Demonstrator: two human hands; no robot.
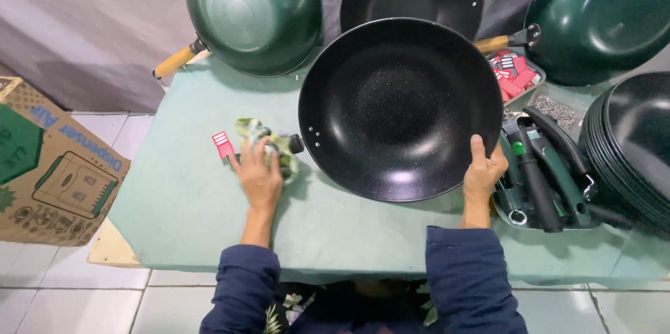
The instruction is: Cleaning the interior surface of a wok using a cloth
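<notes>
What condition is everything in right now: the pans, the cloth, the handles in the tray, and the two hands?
Black wok: tilted up, no handle fitted, rim gripped.
Right hand: closed on the wok's rim.
Left hand: flat, pressing on the cloth.
Patterned cloth: crumpled on the table.
Green wok: propped up, wooden handle attached.
Loose handles: piled in the tray.
Stacked pans: nested at the right.

Left hand (257, 175) covers most of the patterned cloth (276, 144); its fingertips are hidden. Stack of black pans (638, 145) cut off by right edge; cardboard box (49, 166) by left edge.
</notes>
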